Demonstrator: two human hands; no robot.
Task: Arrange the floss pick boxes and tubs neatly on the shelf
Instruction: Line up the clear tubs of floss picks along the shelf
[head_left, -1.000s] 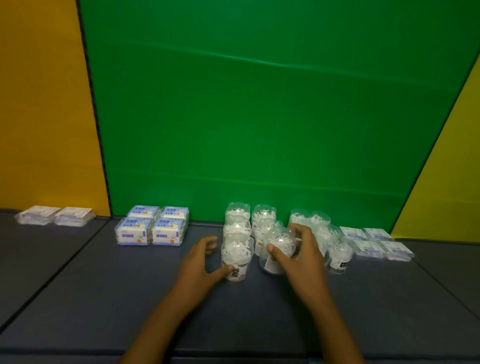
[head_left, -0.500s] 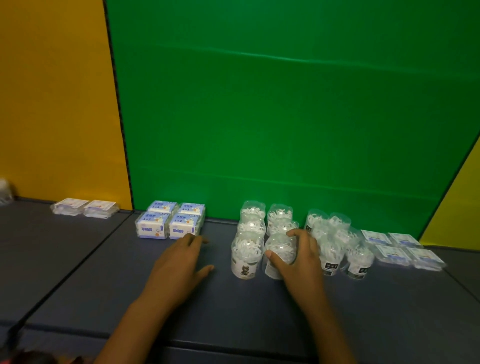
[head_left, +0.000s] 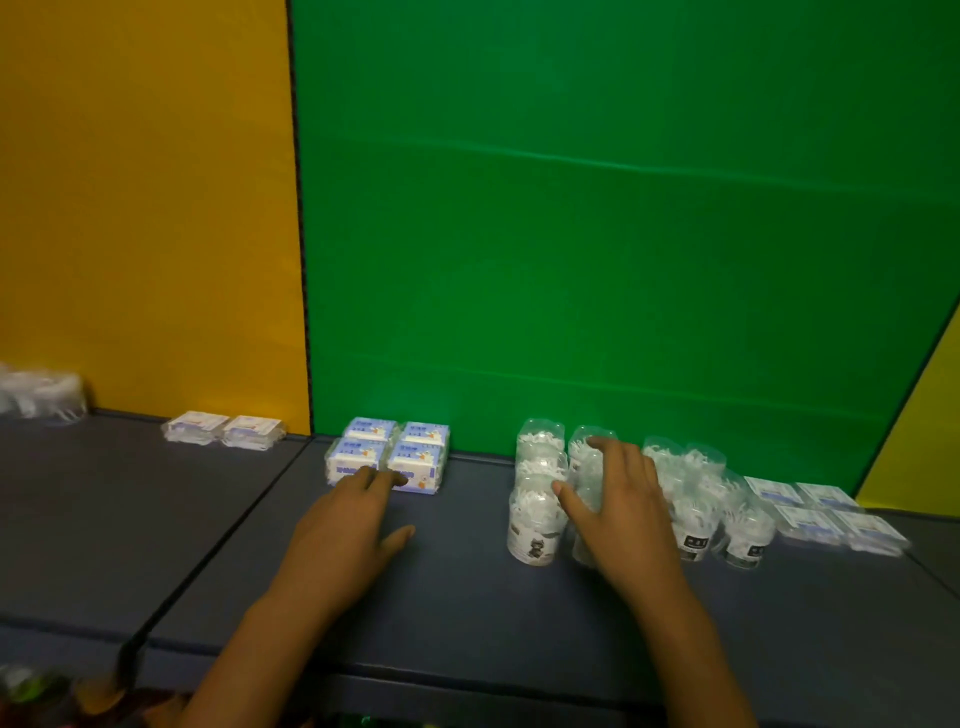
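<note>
Clear plastic tubs (head_left: 535, 525), cylindrical and packed with white picks, stand upright on the dark grey shelf (head_left: 467, 587), long axis vertical, printed labels low on the walls facing the camera. Right hand (head_left: 618, 512) is laid over the front tub of the second column (head_left: 584, 540): fingers run up across its top toward the back wall, thumb curls onto its left side, so the hand grips this tub; the tub sits under the palm, mostly hidden. Two columns of tubs run front to back here, touching one another. Further tubs (head_left: 691, 499) stand just right of the hand, in a looser cluster, blurred. Flat clear boxes (head_left: 821, 512) lie beyond those, lids up. Left hand (head_left: 345, 525) is flat, fingers straight and relaxed, holding nothing; its fingertips (head_left: 371, 475) reach the front face of a two-by-two block of blue-and-white boxes (head_left: 389, 457), rectangular, film-wrapped. Contact looks likely, cannot confirm. Two flat packets (head_left: 223, 430) lie well left of that hand, against the yellow wall (head_left: 145, 208).
</note>
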